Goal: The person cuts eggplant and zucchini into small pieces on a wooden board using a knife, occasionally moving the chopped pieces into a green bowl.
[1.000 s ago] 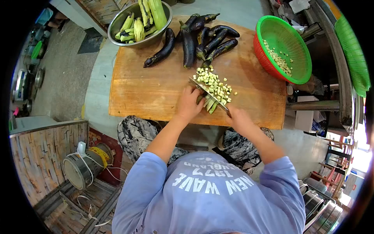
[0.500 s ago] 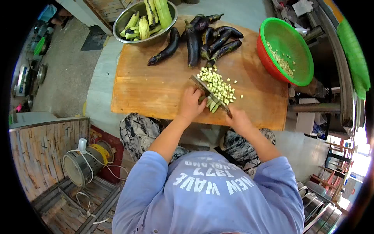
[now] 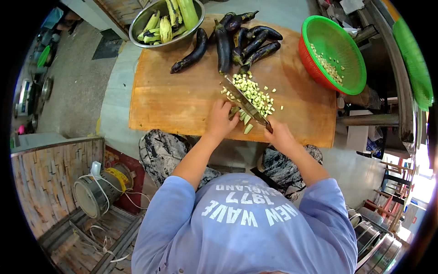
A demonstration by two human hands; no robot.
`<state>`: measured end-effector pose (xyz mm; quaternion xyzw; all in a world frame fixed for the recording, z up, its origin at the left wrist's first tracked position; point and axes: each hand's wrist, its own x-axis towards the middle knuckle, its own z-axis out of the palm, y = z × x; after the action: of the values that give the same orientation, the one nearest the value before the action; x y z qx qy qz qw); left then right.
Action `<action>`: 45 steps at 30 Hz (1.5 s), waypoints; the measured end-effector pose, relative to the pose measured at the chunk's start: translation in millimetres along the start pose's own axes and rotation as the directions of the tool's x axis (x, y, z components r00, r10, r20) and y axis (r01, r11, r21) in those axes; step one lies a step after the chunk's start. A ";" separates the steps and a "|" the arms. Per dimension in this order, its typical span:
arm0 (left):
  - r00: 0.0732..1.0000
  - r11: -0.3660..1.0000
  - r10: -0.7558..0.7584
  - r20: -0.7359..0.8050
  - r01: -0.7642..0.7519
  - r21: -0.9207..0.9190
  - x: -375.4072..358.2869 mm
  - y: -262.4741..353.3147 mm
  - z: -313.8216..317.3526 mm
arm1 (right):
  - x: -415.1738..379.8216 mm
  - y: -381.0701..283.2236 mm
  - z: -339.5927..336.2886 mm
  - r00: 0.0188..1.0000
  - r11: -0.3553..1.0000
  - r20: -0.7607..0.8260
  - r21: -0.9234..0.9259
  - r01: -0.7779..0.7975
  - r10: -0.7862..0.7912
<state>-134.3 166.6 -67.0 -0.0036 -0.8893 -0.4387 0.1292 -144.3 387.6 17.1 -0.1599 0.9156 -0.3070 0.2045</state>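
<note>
My right hand (image 3: 280, 136) is closed round the handle of a kitchen knife (image 3: 247, 106). Its wide blade slants up and to the left across the wooden board (image 3: 169, 100). Just left of the blade, my left hand (image 3: 221, 119) has its fingers bent over pale green eggplant strips, which are mostly hidden under the fingertips. A few loose strips (image 3: 247, 129) lie below the blade. Small eggplant cubes (image 3: 256, 97) are heaped along the blade's far side, with some scattered to the right.
Several dark whole eggplants (image 3: 223, 48) lie at the board's far side. A steel bowl (image 3: 199, 25) of peeled eggplants stands at the far left. At the far right sits a green colander (image 3: 335, 36) with some cubes, nested with a red basket (image 3: 310, 66).
The blade has tilted and shifted slightly to the left. My left fingers have moved a little back, and loose strips and cubes are spread more widely around the blade.
</note>
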 end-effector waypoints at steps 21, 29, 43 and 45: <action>0.999 0.998 0.033 -0.011 -0.032 0.047 -10.1 -8.0 1.3 | -10.4 -14.4 1.6 0.993 0.974 0.117 -0.221 0.054 -0.028; 0.998 1.000 -0.001 -0.064 0.000 -0.027 -20.2 -12.4 -2.5 | -13.2 -17.9 -2.3 1.000 1.000 0.006 -0.006 0.030 -0.030; 0.999 0.997 -0.047 0.013 0.046 0.065 -33.7 -5.2 -14.0 | -19.4 -17.2 2.9 0.997 0.996 0.058 -0.069 0.050 -0.046; 0.997 0.986 -0.022 0.075 0.009 0.169 -35.0 8.0 -18.5 | -21.4 -16.3 -0.1 0.990 0.981 0.123 -0.173 0.093 -0.072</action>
<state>-95.3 160.8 -58.1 -0.0025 -0.9274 -0.3627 0.0916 -123.1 384.2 33.4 -0.2330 0.9185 -0.2224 0.2293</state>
